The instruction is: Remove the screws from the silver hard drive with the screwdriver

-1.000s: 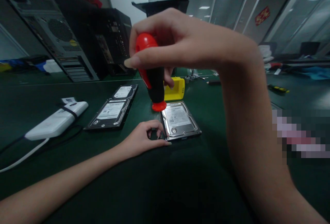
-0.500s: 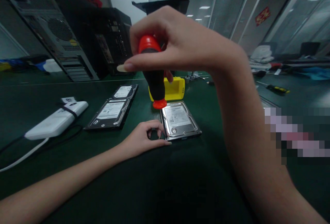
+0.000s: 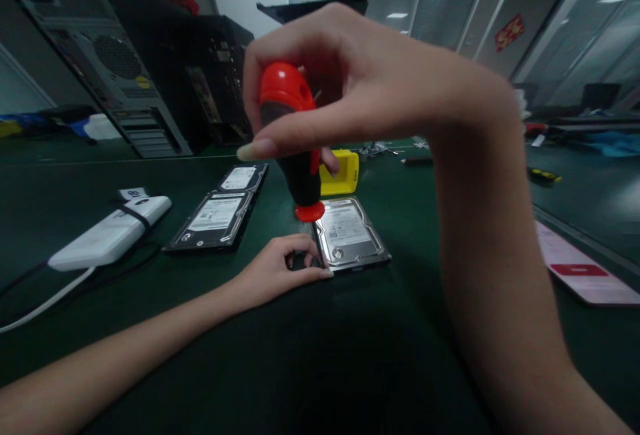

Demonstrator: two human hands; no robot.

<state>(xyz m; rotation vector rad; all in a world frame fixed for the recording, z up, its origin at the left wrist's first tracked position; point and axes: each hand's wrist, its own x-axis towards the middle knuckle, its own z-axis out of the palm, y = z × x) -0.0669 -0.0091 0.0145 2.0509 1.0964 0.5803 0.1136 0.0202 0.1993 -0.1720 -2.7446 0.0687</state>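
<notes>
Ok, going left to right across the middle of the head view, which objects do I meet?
White cabled box → two hard drives → red-and-black screwdriver → single hard drive → pink phone.

Right hand (image 3: 360, 81) curled high, wrist (image 3: 477, 105) sharply bent; left hand (image 3: 273, 268) low, loosely curved.

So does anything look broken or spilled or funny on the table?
No, nothing stands out. The drive by the left hand lies flat, with no visible damage; the right hand holds the screwdriver at the drive's near left corner. I see no spill.
</notes>
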